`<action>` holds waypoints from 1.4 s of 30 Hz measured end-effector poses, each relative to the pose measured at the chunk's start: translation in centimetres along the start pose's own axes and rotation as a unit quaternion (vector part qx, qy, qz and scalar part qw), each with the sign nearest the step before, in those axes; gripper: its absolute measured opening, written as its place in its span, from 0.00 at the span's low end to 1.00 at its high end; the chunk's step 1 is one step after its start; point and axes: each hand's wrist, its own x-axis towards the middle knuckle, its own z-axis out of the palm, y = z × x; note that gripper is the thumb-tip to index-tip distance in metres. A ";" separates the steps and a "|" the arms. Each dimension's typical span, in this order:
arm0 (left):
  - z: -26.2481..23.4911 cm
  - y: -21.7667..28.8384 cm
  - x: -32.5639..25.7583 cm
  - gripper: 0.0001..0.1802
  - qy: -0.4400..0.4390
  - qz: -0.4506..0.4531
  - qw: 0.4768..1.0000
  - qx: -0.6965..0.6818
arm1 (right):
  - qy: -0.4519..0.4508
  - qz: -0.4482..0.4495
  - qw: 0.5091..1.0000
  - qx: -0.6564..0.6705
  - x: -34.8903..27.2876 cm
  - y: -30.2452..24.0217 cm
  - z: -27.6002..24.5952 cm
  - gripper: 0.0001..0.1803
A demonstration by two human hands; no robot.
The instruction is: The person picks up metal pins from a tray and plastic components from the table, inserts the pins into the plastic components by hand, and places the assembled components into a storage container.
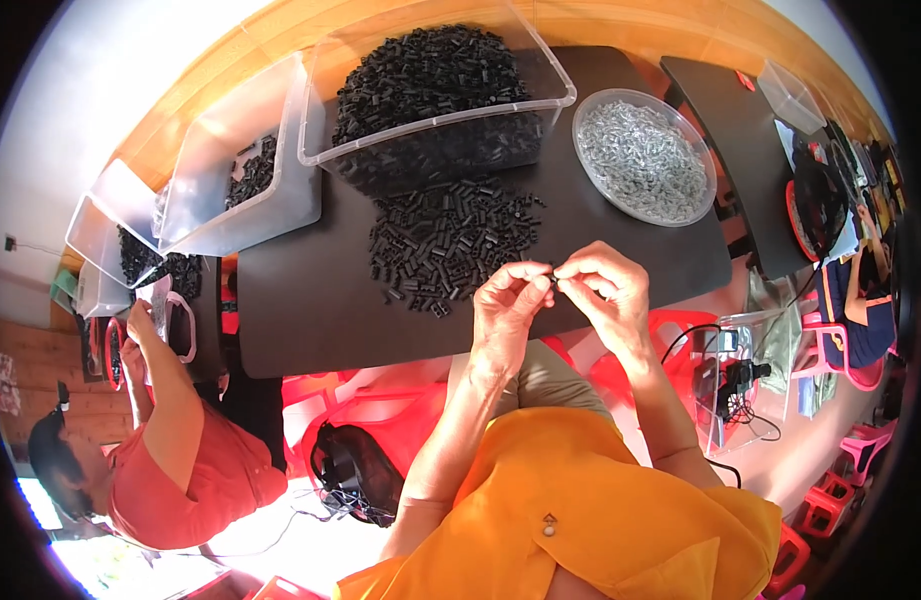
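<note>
My left hand and my right hand meet in front of my chest, above the near edge of the dark table. Thumb and forefinger of each are pinched together at a tiny dark piece, mostly hidden by the fingertips. Just beyond and left of my hands lies a loose pile of short black tubular plastic parts. To the right stands a round clear tub filled with small shiny, silvery or clear pieces.
Behind the pile, a big clear bin holds many more black parts. Another translucent bin stands left of it. A person in a red shirt works at the left; another person sits far right. Red stools stand on the floor.
</note>
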 end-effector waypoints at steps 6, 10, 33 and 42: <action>0.0 0.8 -2.0 0.08 -0.057 -0.067 0.981 0.172 | -0.079 0.176 0.977 0.089 -2.0 -0.1 -3.2 0.04; 0.4 1.0 -2.4 0.08 -0.070 -0.091 0.964 0.240 | -0.046 0.186 0.977 0.094 -3.3 -0.6 -3.0 0.04; -2.3 1.7 -2.4 0.10 0.064 -0.036 0.982 0.171 | -0.018 -0.070 0.904 -0.421 1.4 4.8 -0.2 0.05; -1.3 2.0 -2.4 0.09 0.048 -0.064 0.984 0.161 | -0.076 0.278 0.947 0.144 1.7 2.2 -1.9 0.07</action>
